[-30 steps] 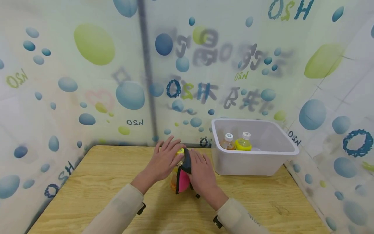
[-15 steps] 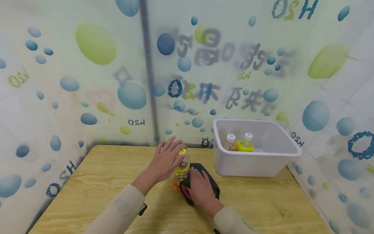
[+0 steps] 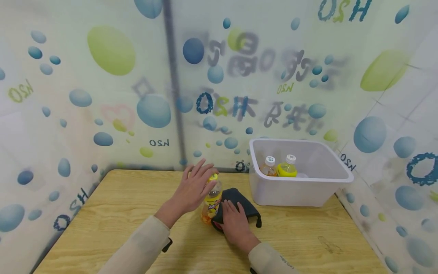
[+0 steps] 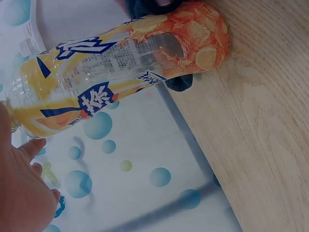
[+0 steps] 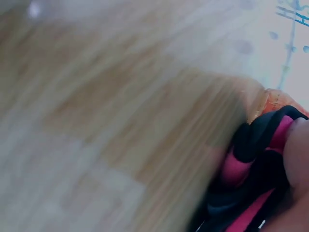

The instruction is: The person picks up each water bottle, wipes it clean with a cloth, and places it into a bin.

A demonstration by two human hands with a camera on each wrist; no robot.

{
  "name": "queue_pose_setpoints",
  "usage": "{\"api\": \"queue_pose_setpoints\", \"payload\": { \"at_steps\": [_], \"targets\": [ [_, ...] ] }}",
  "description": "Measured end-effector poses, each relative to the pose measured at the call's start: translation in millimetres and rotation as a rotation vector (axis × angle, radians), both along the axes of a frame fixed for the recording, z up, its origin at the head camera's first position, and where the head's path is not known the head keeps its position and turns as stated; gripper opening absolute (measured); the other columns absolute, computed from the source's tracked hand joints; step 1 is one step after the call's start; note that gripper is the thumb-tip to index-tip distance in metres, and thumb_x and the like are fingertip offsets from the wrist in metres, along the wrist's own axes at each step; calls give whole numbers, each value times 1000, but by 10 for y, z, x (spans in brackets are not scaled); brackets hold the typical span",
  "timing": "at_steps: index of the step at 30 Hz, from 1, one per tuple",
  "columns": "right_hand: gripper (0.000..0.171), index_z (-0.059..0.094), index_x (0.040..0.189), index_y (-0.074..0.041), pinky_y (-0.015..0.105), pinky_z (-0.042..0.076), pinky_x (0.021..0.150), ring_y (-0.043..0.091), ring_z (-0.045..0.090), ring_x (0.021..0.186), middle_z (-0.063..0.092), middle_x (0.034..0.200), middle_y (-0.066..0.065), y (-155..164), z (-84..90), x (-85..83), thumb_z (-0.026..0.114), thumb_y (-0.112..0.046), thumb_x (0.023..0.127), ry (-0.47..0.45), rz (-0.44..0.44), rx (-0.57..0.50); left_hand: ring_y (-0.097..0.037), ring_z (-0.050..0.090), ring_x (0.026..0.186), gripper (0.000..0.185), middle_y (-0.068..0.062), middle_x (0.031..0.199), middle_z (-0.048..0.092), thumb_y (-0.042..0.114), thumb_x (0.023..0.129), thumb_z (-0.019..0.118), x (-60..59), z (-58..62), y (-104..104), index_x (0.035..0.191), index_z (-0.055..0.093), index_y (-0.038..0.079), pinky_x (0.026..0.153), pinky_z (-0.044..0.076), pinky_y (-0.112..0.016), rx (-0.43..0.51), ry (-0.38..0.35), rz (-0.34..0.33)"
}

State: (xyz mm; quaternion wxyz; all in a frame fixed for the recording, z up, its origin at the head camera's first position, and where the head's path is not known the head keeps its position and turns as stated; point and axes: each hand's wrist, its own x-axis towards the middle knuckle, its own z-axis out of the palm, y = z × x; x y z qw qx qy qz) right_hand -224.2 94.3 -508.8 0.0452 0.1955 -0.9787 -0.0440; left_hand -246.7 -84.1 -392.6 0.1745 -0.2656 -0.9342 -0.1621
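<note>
Standing upright near the middle of the wooden table (image 3: 113,213), the bottle (image 3: 212,203) of orange drink has its yellow cap under the left hand (image 3: 193,188), whose fingers are spread and nearly straight, the palm resting over the top rather than wrapped round it. Just right of the bottle and touching its base lies a dark pouch (image 3: 239,203) with a pink lining, and the right hand (image 3: 234,222) presses flat on it with fingers extended. Further right of the bottle, a little apart from the pouch, a white tub (image 3: 294,190) sits at the table's back right corner and holds two more bottles (image 3: 278,167). Left of the bottle the tabletop runs bare to its left edge, and bare wood shows between the bottle and the near edge too.
</note>
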Motion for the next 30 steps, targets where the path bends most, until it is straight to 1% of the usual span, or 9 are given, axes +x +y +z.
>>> {"api": "queue_pose_setpoints", "payload": {
  "at_steps": [2, 6, 9, 13, 16, 18, 24, 26, 30],
  "targets": [
    [64, 45, 144, -8, 48, 32, 116, 20, 44, 140, 49, 149, 6, -3, 15, -4, 63, -42, 93, -21, -14, -51, -27, 19, 151, 36, -2, 154, 40, 41, 105, 35, 3, -2, -2, 134, 50, 26, 116, 19, -59, 2, -2, -3],
    [59, 47, 142, -7, 49, 32, 115, 22, 48, 136, 53, 145, 8, -11, 114, -7, 64, -37, 94, -53, -41, -215, -27, 18, 151, 37, -2, 154, 40, 41, 105, 35, -1, -7, -3, 135, 50, 25, 116, 19, -59, 5, -9, -6],
    [56, 48, 140, -6, 50, 33, 115, 23, 52, 133, 57, 141, 9, -7, 241, -8, 66, -32, 93, -24, -44, -329, -27, 19, 151, 37, -3, 154, 40, 41, 105, 36, -1, -2, -3, 135, 50, 25, 116, 19, -59, 7, -8, -9],
    [53, 49, 138, -8, 52, 33, 115, 23, 54, 131, 59, 138, 9, 17, 408, -13, 66, -28, 93, 6, -37, -435, -28, 19, 151, 37, -3, 153, 41, 41, 105, 36, 6, 4, -11, 135, 50, 24, 116, 20, -59, 7, -6, -11],
    [49, 50, 138, -9, 52, 33, 114, 22, 56, 129, 60, 137, 9, 41, 512, -18, 64, -25, 94, 28, -27, -487, -28, 18, 151, 37, -3, 154, 40, 42, 105, 35, 6, 3, -15, 135, 50, 25, 116, 20, -60, 0, -9, -9],
    [46, 51, 136, -8, 51, 34, 113, 22, 58, 127, 62, 134, 9, 54, 590, -22, 62, -24, 95, 70, -8, -516, -28, 19, 151, 37, -3, 154, 40, 42, 105, 35, 5, 3, -15, 134, 50, 24, 116, 20, -60, -4, -10, -6],
    [46, 51, 137, -8, 52, 35, 113, 22, 59, 125, 63, 133, 8, 77, 865, -27, 64, -21, 94, 181, 46, -535, -28, 19, 151, 37, -3, 153, 40, 42, 105, 35, 14, 8, -5, 135, 49, 24, 116, 19, -60, -5, -19, 5],
    [51, 49, 139, -9, 51, 34, 114, 21, 56, 129, 61, 136, 7, 69, 946, -23, 66, -22, 93, 196, 47, -509, -29, 20, 151, 37, -3, 153, 41, 41, 105, 36, 17, 9, 0, 135, 49, 24, 116, 20, -59, -5, -17, 6],
    [60, 44, 143, -8, 49, 31, 116, 20, 50, 135, 56, 142, 7, 30, 1059, -11, 67, -27, 92, 202, 36, -403, -29, 20, 151, 37, -3, 153, 41, 40, 105, 36, 10, 9, 7, 135, 49, 23, 116, 20, -59, -16, -9, 12]
  ]
}}
